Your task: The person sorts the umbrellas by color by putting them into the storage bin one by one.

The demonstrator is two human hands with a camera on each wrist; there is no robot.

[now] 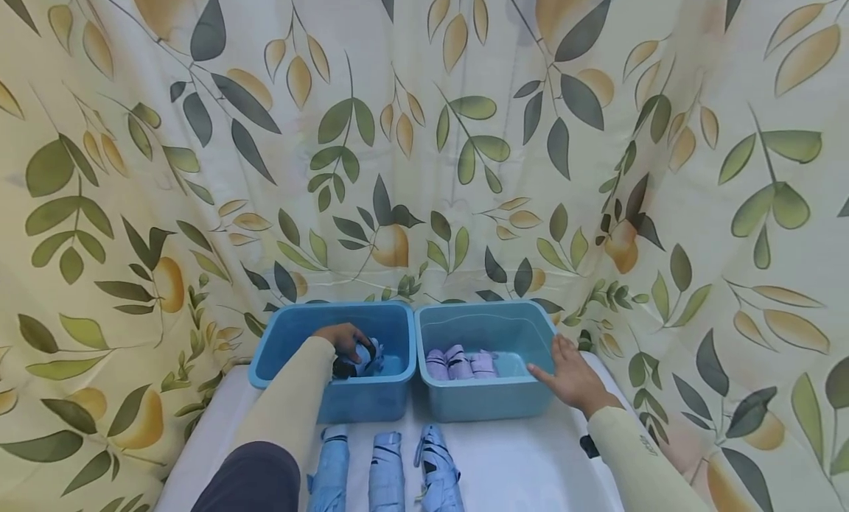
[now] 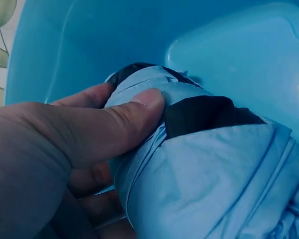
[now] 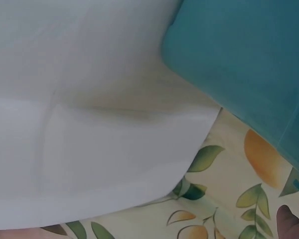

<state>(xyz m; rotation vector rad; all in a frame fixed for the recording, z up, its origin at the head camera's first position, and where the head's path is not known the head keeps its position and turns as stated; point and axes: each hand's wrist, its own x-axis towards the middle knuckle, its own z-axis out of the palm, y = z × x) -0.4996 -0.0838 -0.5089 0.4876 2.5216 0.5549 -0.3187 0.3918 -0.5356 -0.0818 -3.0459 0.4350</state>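
Observation:
My left hand [image 1: 343, 339] reaches into the left blue bin [image 1: 363, 405] and grips a rolled light-blue folding umbrella [image 2: 189, 179] with black patches. In the left wrist view the thumb [image 2: 144, 107] presses on its wrapped fabric, and the other fingers curl underneath. Whether more lies beneath it in the bin is hidden. My right hand [image 1: 573, 376] is at the right side of the right teal bin [image 1: 491, 401], fingers spread along its rim. Inside that bin lie three lilac rolled bundles [image 1: 459, 363], side by side at the left.
Three light-blue rolled umbrellas [image 1: 387, 468] lie in a row on the white table [image 1: 524, 460] in front of the bins. A leaf-and-fruit patterned curtain [image 1: 424, 166] hangs behind and along both sides. The table edge [image 3: 179, 184] shows near the right bin.

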